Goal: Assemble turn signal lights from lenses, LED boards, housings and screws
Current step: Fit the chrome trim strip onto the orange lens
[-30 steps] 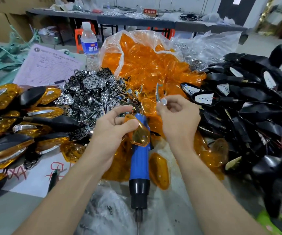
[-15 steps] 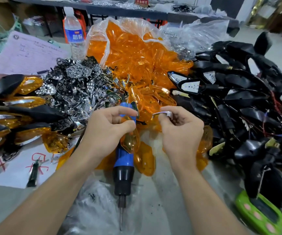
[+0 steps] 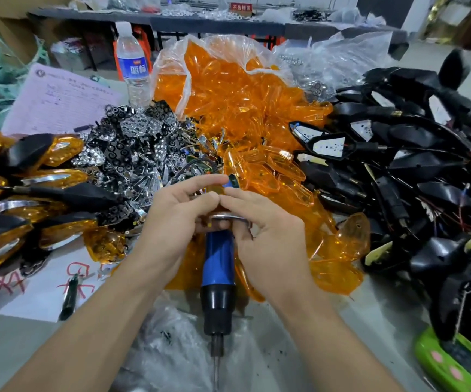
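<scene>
My left hand (image 3: 172,219) and my right hand (image 3: 262,233) meet at the centre, fingertips touching, over the blue electric screwdriver (image 3: 218,267). Between them they hold an orange lens (image 3: 217,190) with a chrome strip (image 3: 228,217) against it; the fingers hide most of both. A pile of orange lenses (image 3: 242,103) spills from a clear bag behind. Chrome reflectors (image 3: 132,148) lie heaped at the left centre. Black housings with wires (image 3: 415,171) are stacked on the right. Finished orange-and-black lights (image 3: 24,199) lie on the left.
A water bottle (image 3: 132,66) stands behind the reflectors beside a pink form (image 3: 58,103). A green device (image 3: 455,366) sits at the bottom right. A dark pen (image 3: 68,295) lies on white paper at the lower left. A clear bag with small screws (image 3: 169,335) lies under the screwdriver tip.
My hands have come together: the right hand brought the chrome strip onto the orange lens held by the left. The camera tilted slightly.
</scene>
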